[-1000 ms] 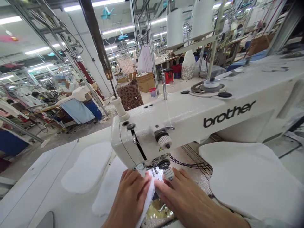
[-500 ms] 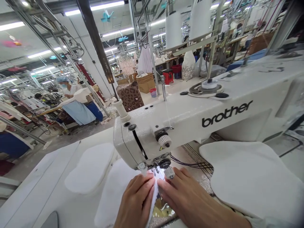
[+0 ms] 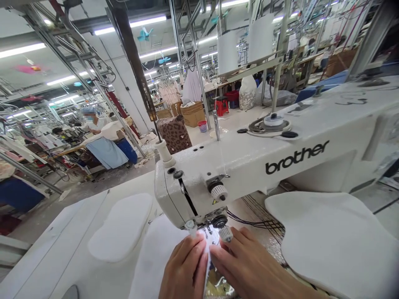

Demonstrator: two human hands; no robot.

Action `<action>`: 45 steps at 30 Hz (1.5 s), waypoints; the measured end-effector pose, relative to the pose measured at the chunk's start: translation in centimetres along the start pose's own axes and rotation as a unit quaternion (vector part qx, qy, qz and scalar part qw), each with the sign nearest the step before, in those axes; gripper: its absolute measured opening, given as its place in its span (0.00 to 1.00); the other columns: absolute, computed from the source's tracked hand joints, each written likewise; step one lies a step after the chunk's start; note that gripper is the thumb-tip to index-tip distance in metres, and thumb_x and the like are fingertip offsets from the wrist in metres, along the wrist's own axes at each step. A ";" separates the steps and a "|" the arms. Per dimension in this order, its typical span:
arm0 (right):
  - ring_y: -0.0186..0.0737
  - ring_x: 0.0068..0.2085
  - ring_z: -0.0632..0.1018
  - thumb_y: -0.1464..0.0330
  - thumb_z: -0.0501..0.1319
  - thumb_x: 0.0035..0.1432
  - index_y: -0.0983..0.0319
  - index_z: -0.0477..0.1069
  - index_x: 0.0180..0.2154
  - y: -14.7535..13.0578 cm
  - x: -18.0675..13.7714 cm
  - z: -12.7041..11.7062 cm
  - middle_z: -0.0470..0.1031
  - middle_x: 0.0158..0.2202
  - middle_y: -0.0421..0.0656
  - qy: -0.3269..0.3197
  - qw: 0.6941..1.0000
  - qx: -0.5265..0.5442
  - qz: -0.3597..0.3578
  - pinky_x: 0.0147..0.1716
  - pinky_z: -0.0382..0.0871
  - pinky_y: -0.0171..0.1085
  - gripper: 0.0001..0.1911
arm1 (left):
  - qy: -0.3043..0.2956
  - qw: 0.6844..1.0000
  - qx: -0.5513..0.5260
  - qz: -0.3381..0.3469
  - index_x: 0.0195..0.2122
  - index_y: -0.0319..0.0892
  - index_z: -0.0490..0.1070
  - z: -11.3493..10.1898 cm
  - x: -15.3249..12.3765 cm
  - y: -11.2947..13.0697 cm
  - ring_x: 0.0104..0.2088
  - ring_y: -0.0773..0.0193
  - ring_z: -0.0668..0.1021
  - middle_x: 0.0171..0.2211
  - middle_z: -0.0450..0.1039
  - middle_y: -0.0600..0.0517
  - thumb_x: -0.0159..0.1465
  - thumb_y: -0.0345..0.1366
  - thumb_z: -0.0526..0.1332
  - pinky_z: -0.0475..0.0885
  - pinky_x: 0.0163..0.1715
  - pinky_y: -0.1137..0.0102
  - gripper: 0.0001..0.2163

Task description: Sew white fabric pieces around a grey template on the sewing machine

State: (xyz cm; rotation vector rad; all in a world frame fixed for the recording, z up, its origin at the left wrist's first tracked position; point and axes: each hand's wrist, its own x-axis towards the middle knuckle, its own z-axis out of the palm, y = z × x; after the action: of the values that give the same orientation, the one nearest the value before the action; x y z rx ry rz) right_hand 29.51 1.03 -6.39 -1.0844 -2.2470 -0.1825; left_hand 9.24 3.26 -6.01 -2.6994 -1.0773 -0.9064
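A white Brother sewing machine fills the middle of the view. Its needle head stands just beyond my fingertips. My left hand lies with fingers together on a white fabric piece and pinches its raised edge. My right hand presses against the same edge from the right, fingers stretched toward the needle. A narrow white fold of the fabric runs between both hands.
A white oval padded piece lies to the left on the table. A stack of larger white pieces sits at the right. A person in a blue cap works far back left. Boxes and racks stand behind.
The view has dropped and shifted, so the machine and hands sit lower and further right in frame. Both hands stay pressed on the fabric edge at the needle.
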 end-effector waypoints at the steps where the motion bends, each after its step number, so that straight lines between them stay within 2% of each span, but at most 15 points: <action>1: 0.40 0.28 0.64 0.77 0.50 0.61 0.60 0.66 0.33 0.0 0.1 0.0 0.66 0.29 0.40 0.001 1.000 -0.005 -0.002 0.32 0.57 0.40 0.10 | 0.005 1.000 0.003 0.000 0.47 0.42 0.72 0.1 -0.1 -0.1 0.45 0.63 0.82 0.44 0.80 0.49 0.66 0.30 0.58 0.77 0.48 0.74 0.10; 6: 0.41 0.28 0.66 0.77 0.49 0.61 0.60 0.65 0.31 0.0 0.2 0.1 0.66 0.27 0.39 0.030 0.999 -0.014 -0.010 0.33 0.57 0.41 0.11 | 0.024 1.000 0.003 -0.010 0.46 0.43 0.73 0.8 -0.3 -0.2 0.42 0.64 0.83 0.42 0.80 0.49 0.67 0.32 0.57 0.78 0.46 0.75 0.08; 12: 0.41 0.30 0.68 0.77 0.50 0.61 0.60 0.66 0.33 0.3 0.1 0.9 0.68 0.27 0.39 0.049 0.999 -0.015 -0.010 0.34 0.58 0.40 0.10 | 0.051 0.997 -0.016 -0.054 0.45 0.45 0.74 1.7 -0.4 -0.1 0.41 0.62 0.82 0.40 0.80 0.49 0.68 0.33 0.55 0.79 0.45 0.72 0.10; 20: 0.39 0.27 0.66 0.76 0.48 0.64 0.59 0.66 0.32 0.3 0.5 1.0 0.67 0.25 0.38 0.085 0.996 0.003 -0.008 0.32 0.57 0.40 0.12 | 0.033 0.999 0.003 -0.006 0.47 0.43 0.73 1.9 -0.8 -1.4 0.43 0.62 0.82 0.43 0.79 0.47 0.65 0.30 0.59 0.78 0.46 0.73 0.10; 28: 0.39 0.28 0.67 0.75 0.50 0.63 0.59 0.66 0.32 0.3 0.3 1.1 0.68 0.27 0.39 0.066 0.998 0.021 -0.001 0.32 0.58 0.40 0.10 | 0.058 0.997 0.015 -0.039 0.46 0.44 0.73 2.5 -1.0 -0.8 0.43 0.61 0.81 0.42 0.79 0.48 0.68 0.32 0.55 0.78 0.46 0.70 0.10; 34: 0.40 0.30 0.69 0.76 0.52 0.62 0.59 0.66 0.34 0.1 0.1 0.7 0.69 0.28 0.39 0.051 0.999 0.009 -0.006 0.34 0.59 0.40 0.08 | 0.044 0.998 0.034 -0.002 0.47 0.43 0.73 2.4 -1.0 -1.1 0.44 0.63 0.82 0.43 0.79 0.48 0.68 0.32 0.56 0.77 0.46 0.73 0.09; 39: 0.40 0.29 0.69 0.77 0.54 0.59 0.59 0.66 0.31 -0.1 0.4 0.1 0.68 0.27 0.39 0.027 1.000 0.007 0.000 0.34 0.60 0.40 0.08 | 0.055 0.992 0.106 -0.045 0.47 0.40 0.73 2.5 -1.0 -1.1 0.43 0.59 0.82 0.44 0.79 0.44 0.70 0.38 0.52 0.80 0.43 0.69 0.13; 42: 0.40 0.31 0.69 0.78 0.55 0.58 0.60 0.67 0.32 -0.3 0.5 -0.7 0.69 0.28 0.39 0.009 0.999 0.024 0.022 0.35 0.61 0.40 0.08 | 0.060 0.987 0.146 -0.022 0.47 0.38 0.73 2.3 -1.1 -1.3 0.43 0.56 0.83 0.43 0.80 0.43 0.70 0.40 0.53 0.81 0.40 0.68 0.14; 45: 0.38 0.31 0.70 0.78 0.56 0.60 0.60 0.67 0.32 -0.3 0.4 -1.4 0.70 0.30 0.39 -0.002 0.998 0.057 0.017 0.36 0.60 0.39 0.09 | 0.058 0.991 0.119 -0.024 0.51 0.39 0.71 2.0 -2.3 -1.2 0.48 0.57 0.81 0.48 0.78 0.44 0.70 0.40 0.53 0.79 0.44 0.68 0.15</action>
State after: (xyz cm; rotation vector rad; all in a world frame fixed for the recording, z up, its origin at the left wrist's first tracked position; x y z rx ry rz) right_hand 29.74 0.56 -5.03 -1.0625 -2.2122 -0.0366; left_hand 8.10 3.38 -9.04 -2.4089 -1.1513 -0.8685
